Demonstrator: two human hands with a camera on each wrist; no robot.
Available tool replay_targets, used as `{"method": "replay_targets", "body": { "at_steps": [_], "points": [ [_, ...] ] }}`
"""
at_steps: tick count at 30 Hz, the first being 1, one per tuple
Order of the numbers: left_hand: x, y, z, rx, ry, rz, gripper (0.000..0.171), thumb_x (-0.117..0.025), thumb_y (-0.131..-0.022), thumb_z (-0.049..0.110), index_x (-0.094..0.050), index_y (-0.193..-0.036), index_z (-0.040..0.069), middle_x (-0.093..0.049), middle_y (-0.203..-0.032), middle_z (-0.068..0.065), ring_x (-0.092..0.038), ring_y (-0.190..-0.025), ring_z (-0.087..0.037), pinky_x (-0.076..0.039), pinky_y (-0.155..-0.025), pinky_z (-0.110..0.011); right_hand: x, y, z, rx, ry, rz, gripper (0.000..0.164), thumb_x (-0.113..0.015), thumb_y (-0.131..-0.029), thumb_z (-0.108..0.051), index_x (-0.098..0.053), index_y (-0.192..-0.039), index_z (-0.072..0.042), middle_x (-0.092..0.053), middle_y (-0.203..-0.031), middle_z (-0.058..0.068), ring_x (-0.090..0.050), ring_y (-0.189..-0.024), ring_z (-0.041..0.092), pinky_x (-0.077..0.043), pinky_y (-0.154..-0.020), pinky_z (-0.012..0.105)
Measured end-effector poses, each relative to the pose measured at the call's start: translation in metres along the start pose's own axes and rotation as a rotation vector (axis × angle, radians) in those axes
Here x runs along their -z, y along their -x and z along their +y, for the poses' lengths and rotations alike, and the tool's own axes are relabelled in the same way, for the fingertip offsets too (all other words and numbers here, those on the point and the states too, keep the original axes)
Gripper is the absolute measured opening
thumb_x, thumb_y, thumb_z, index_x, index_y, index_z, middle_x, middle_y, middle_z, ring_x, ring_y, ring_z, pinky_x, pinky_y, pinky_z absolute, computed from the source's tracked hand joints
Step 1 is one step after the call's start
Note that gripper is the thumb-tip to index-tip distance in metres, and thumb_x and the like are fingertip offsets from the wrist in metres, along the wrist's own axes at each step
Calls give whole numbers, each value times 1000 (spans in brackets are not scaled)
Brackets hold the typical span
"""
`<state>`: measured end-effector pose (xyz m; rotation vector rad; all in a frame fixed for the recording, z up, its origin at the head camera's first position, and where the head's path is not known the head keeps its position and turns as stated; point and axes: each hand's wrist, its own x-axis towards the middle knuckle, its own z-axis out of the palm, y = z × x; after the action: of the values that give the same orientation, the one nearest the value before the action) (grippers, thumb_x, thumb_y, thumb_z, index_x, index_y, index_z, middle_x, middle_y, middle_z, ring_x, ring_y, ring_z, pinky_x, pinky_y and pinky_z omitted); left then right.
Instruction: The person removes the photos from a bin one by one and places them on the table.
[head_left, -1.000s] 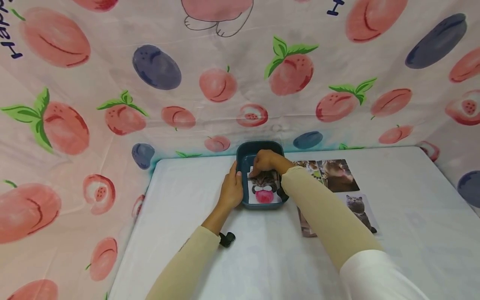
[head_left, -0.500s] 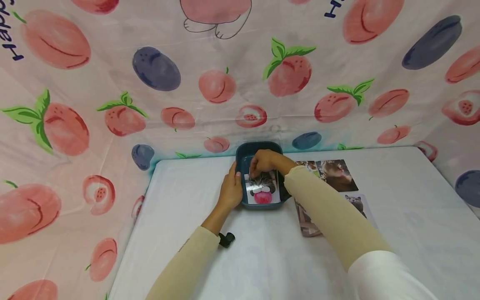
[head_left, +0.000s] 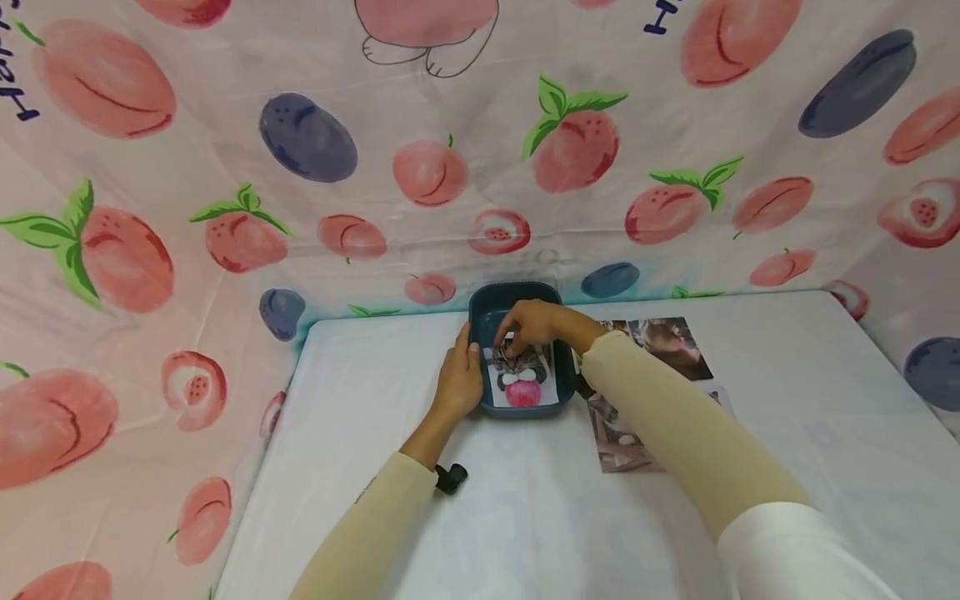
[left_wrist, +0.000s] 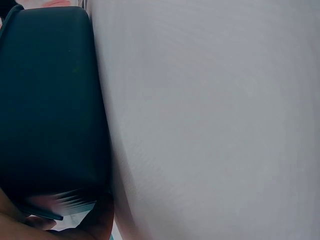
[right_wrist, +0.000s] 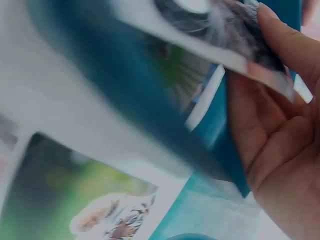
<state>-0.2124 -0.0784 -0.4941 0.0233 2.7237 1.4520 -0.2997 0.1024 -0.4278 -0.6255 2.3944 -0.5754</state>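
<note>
A dark teal box (head_left: 525, 412) stands at the back of the table. My left hand (head_left: 460, 379) holds its left side, fingers along the outer wall; the left wrist view shows the box wall (left_wrist: 47, 100) close up. My right hand (head_left: 534, 323) reaches inside over a photo card of a kitten with a pink ball (head_left: 522, 392). In the right wrist view the thumb lies on top of this photo card (right_wrist: 227, 45) and the fingers are under it, pinching its edge. Another picture card (right_wrist: 180, 75) shows beneath it in the box.
Right of the box lie several animal photo cards, among them a brown one (head_left: 670, 346) and one nearer me (head_left: 624, 442), partly hidden by my right sleeve. A fruit-print cloth (head_left: 360, 267) hangs behind the white table (head_left: 360, 383).
The kitten photo card has shifted slightly left in the box, and my right fingers have spread a little over its far edge. My left hand keeps its hold on the box.
</note>
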Motion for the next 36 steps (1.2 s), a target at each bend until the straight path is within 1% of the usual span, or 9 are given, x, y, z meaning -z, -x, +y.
{"method": "replay_targets", "body": {
  "at_steps": [2,4,7,13,18,25,32,34,36],
  "points": [
    [0,0,1,3,4,1,54,-33,-113,27,-23,-163,12,-46,-151,-27,-45,-141,-40,-33,-120,-56,-1,1,3,7,-11,14,29,-76,-93,-16,-76,-121,-21,-77,-95,1,-60,-54,13,-59,-64,35],
    [0,0,2,11,3,-2,54,-33,-113,27,-23,-163,12,-45,-152,-27,-45,-141,-40,-33,-120,-57,-3,2,6,18,-2,45,31,-76,-92,-17,-75,-122,-22,-77,-86,-1,-60,-56,12,-55,-59,28],
    [0,1,3,25,4,-3,54,-33,-113,27,-22,-164,12,-45,-152,-26,-45,-141,-40,-34,-120,-57,-3,5,11,51,6,99,32,-77,-92,-19,-74,-124,-21,-76,-83,-3,-62,-62,10,-53,-60,25],
    [-1,2,4,29,11,0,54,-34,-113,27,-23,-164,13,-46,-151,-26,-45,-142,-41,-34,-120,-57,5,21,20,146,-57,185,29,-74,-95,-17,-74,-124,-18,-75,-93,1,-63,-72,14,-52,-64,29],
    [-1,2,4,28,12,6,53,-34,-113,28,-24,-164,14,-44,-154,-25,-43,-144,-40,-31,-121,-56,17,42,27,145,-144,262,27,-73,-96,-20,-75,-122,-22,-71,-101,4,-61,-81,19,-49,-68,32],
    [-1,1,2,30,17,11,53,-32,-113,28,-23,-164,14,-44,-154,-24,-41,-146,-39,-30,-122,-55,36,79,49,93,-169,366,27,-75,-94,-26,-76,-121,-29,-69,-115,3,-60,-104,22,-49,-74,36],
    [-2,1,2,36,10,15,53,-32,-113,27,-23,-164,15,-45,-154,-25,-42,-145,-39,-30,-122,-54,49,135,87,31,-150,438,30,-76,-94,-25,-75,-124,-24,-69,-129,4,-61,-115,25,-52,-90,43],
    [-2,1,2,33,14,14,53,-32,-113,27,-23,-164,15,-45,-153,-25,-42,-145,-39,-30,-122,-54,51,153,99,-9,-160,445,35,-76,-94,-27,-72,-129,-23,-69,-125,7,-61,-112,27,-53,-87,42],
    [-2,0,2,28,21,12,53,-32,-113,27,-23,-164,14,-44,-154,-25,-41,-146,-39,-30,-122,-55,53,170,111,-56,-177,444,41,-76,-94,-30,-69,-133,-23,-68,-120,9,-59,-106,27,-54,-79,39]
  ]
}}
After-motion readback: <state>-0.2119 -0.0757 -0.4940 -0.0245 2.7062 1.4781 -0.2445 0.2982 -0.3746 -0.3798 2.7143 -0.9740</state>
